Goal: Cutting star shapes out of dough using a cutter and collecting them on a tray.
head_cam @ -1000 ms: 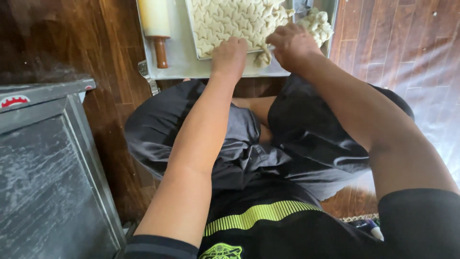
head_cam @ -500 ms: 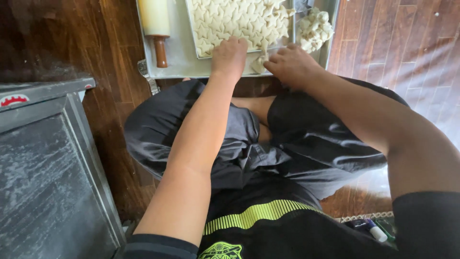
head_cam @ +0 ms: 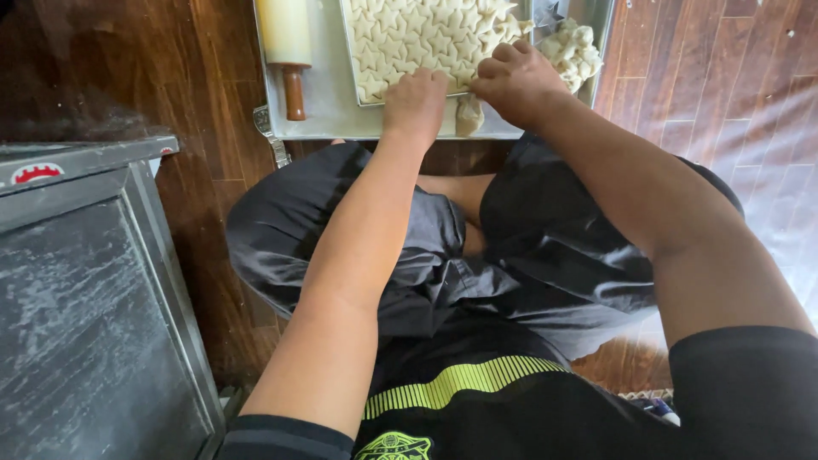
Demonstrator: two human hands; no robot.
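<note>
Left hand [head_cam: 415, 102] is down flat on the near edge of the dough sheet [head_cam: 426, 38], fingers pressed onto the pale surface cut all over with star shapes. Right hand [head_cam: 515, 81] sits just beside it, fingers curled at the same near edge; whether it is pinching dough or only resting on it, I cannot tell. The two hands are close together, nearly touching. A strip of dough [head_cam: 468, 115] hangs off the near edge between them. The sheet lies on a light tray [head_cam: 328, 102] on the dark wooden floor [head_cam: 673, 85]. At the tray's right side sits a heap of dough scraps [head_cam: 573, 51]. At its left lies a rolling pin [head_cam: 287, 43], wooden handle pointing toward the person. A dark grey metal box [head_cam: 85, 298] stands at left.
</note>
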